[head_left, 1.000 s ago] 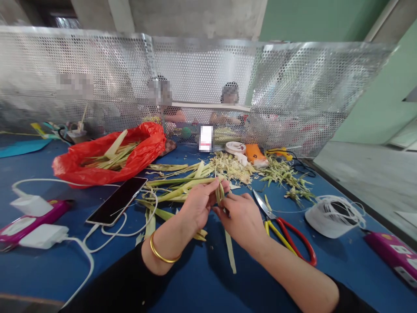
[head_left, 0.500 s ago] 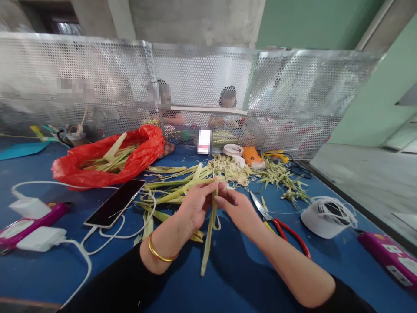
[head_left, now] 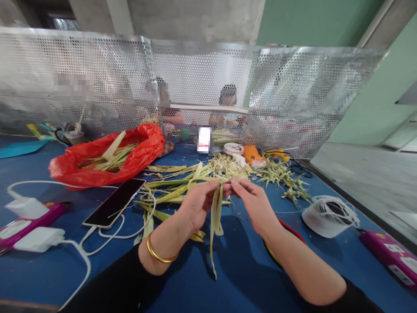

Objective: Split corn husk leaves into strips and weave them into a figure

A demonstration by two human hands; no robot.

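Observation:
A pale green leaf strip, like corn husk (head_left: pixel 215 213), hangs folded from the fingertips of my left hand (head_left: pixel 195 204), which is closed on its top. One tail dangles lower than the rest, above the blue table. My right hand (head_left: pixel 256 202) is closed in a pinch beside the left fingertips, at the top of the strip. What lies between its fingers is too small to make out. Under my right forearm, red-handled scissors (head_left: pixel 292 229) are mostly hidden. Longer leaf strips (head_left: pixel 171 195) lie behind my left hand.
A red plastic bag (head_left: pixel 107 174) of leaves stands at left, near a phone (head_left: pixel 114 203) with white cables. Leaf scraps (head_left: pixel 231 167) lie behind my hands. A white string spool (head_left: pixel 325 219) stands at right. A perforated metal screen (head_left: pixel 202 69) closes off the back; two people sit beyond.
My right hand has shifted right and turned, its fingers now pinching at the strip's top. The hanging strip has spread into separate tails. My right forearm now covers the scissor blades.

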